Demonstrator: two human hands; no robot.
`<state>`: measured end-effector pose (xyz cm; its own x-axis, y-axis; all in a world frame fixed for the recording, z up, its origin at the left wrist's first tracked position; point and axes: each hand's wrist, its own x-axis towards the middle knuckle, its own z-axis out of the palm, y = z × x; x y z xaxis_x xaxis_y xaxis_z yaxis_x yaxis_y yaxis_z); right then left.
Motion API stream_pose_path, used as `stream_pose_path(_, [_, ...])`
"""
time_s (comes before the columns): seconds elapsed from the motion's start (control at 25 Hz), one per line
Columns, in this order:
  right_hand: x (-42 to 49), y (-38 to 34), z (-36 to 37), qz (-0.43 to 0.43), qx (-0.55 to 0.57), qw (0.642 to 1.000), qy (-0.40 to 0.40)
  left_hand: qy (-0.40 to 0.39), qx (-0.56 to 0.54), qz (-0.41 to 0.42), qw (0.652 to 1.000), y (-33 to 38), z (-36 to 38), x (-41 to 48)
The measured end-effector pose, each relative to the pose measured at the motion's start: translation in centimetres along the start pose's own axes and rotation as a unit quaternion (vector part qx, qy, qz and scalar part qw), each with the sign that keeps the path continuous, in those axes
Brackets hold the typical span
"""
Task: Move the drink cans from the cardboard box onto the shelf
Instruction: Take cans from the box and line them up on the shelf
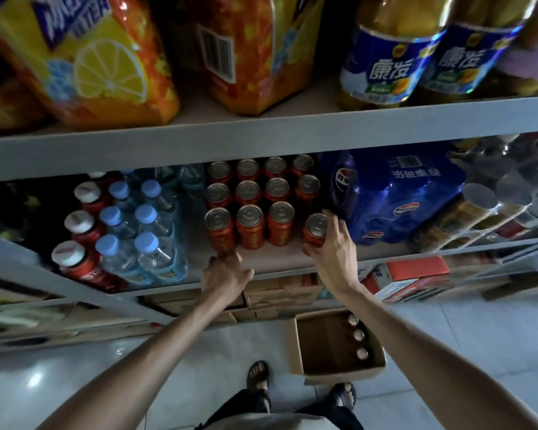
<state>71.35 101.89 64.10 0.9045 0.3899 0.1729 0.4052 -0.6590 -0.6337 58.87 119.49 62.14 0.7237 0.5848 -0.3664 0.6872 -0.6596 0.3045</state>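
Observation:
Several red drink cans (249, 225) with silver tops stand in rows on the middle shelf (280, 259). My right hand (333, 252) is wrapped around one more red can (315, 229) at the right end of the front row, its base at the shelf board. My left hand (227, 273) rests at the shelf's front edge, fingertips touching the bottom of the front-left can (218, 228), holding nothing. On the floor below sits an open cardboard box (330, 346) with three cans (358, 335) along its right wall.
Water bottles (143, 240) and red-capped bottles (81, 243) stand left of the cans; a blue shrink-wrapped pack (392, 197) sits tight on the right. Tea packs and bottles fill the upper shelf (261, 135). Cartons lie under the shelf; my sandalled feet stand by the box.

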Motion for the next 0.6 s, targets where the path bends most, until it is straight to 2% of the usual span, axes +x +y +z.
stream_pose_path(0.16, [0.1, 0.2, 2.5, -0.012, -0.001, 1.0, 0.018, 0.047, 0.041, -0.042, 0.997, -1.9, 0.9, 0.2])
stream_pose_path(0.24, [0.9, 0.0, 3.2, -0.013, -0.003, 1.0, 0.027, 0.034, 0.035, -0.072, 0.996, -2.4, 0.8, 0.5])
stream_pose_path(0.36, [1.7, 0.1, 3.5, -0.033, -0.027, 0.999, 0.026, 0.018, 0.053, -0.07, 0.996, -2.9, 0.6, 1.2])
stream_pose_path(0.6, [1.5, -0.3, 2.3, -0.051, -0.218, 0.975, 0.017, -0.038, 0.096, -0.04, 0.994, -3.4, 0.0, 1.8])
